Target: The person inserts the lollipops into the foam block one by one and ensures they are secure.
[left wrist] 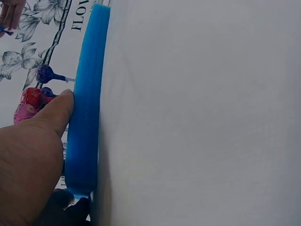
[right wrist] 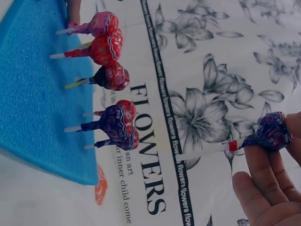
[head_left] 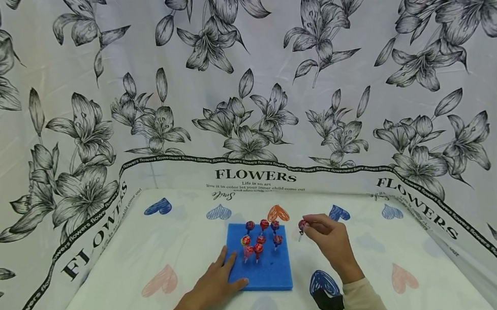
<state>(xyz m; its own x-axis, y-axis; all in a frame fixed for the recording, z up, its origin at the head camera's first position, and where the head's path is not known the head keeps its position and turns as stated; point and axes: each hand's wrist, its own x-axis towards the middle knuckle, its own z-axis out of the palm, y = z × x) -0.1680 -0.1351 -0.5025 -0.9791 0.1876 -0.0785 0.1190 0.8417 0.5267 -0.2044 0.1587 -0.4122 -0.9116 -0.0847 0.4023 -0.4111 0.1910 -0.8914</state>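
Note:
A blue foam board [head_left: 267,278] lies flat, with several wrapped lollipops [head_left: 264,224] standing in its far and middle part, sticks down. My left hand [head_left: 212,284] rests at the board's left side, fingers stretched along the edge and thumb over the near left part. Off to the right of the board, my right hand [head_left: 334,242] pinches one more lollipop [right wrist: 273,132] by its purple-wrapped head. Its white stick points away from the fingers, clear of the foam. In the left wrist view the thumb lies against the top of the foam board [left wrist: 84,117].
A white cloth [head_left: 158,247] printed with coloured hearts covers the table. Behind and at both sides hangs a flower-printed curtain [head_left: 244,119] with a black lettered band. Small holes [head_left: 271,263] show in the near part of the foam.

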